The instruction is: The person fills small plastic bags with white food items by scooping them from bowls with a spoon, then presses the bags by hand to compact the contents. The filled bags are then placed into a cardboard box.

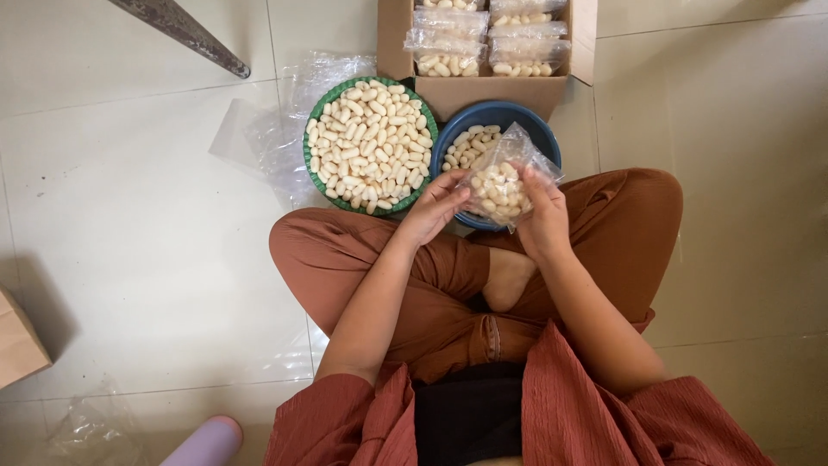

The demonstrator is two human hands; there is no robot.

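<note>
I sit cross-legged on the floor. Both hands hold a clear plastic bag (500,177) partly filled with small white oval pieces, over a blue bowl (492,116) that contains a few more of them. My left hand (434,207) grips the bag's left side. My right hand (543,216) holds its right side. A green bowl (312,168) heaped with the same white pieces sits just left of the blue one.
A cardboard box (457,91) with several filled bags stands behind the bowls. Empty clear bags (267,129) lie on the tiled floor at left. A metal leg (185,30) crosses the top left; a brown box (17,341) and a lilac cylinder (207,442) lie lower left.
</note>
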